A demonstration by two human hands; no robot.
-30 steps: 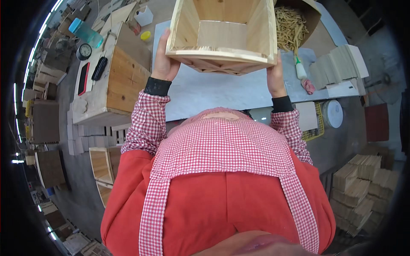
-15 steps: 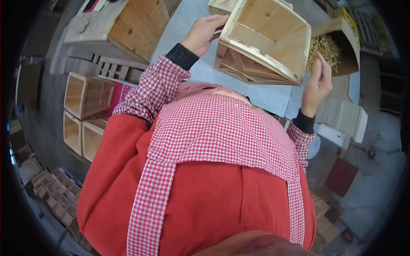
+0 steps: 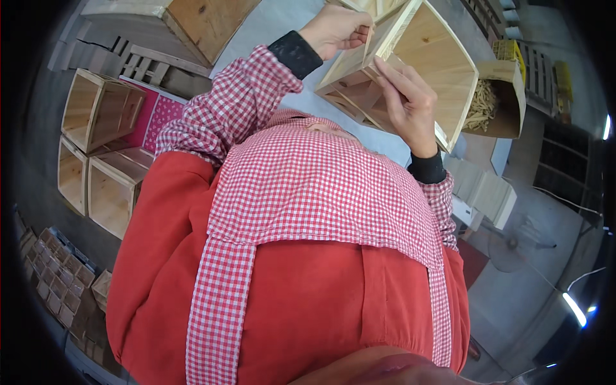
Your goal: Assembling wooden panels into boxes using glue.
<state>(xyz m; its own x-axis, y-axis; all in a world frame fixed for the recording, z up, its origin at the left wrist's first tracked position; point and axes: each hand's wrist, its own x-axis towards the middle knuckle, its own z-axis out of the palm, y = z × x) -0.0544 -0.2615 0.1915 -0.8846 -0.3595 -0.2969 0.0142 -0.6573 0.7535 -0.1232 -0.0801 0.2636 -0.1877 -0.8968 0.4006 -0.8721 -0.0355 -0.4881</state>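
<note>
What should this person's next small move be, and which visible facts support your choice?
Probably the right hand should steady the wooden box at its near corner. Its fingers are at that corner, while the left hand seems to pinch a thin pale strip close by, so a firm hold might help stop the box shifting.

And right now, not one word, label, number or sign can be read anywhere in view.
</note>
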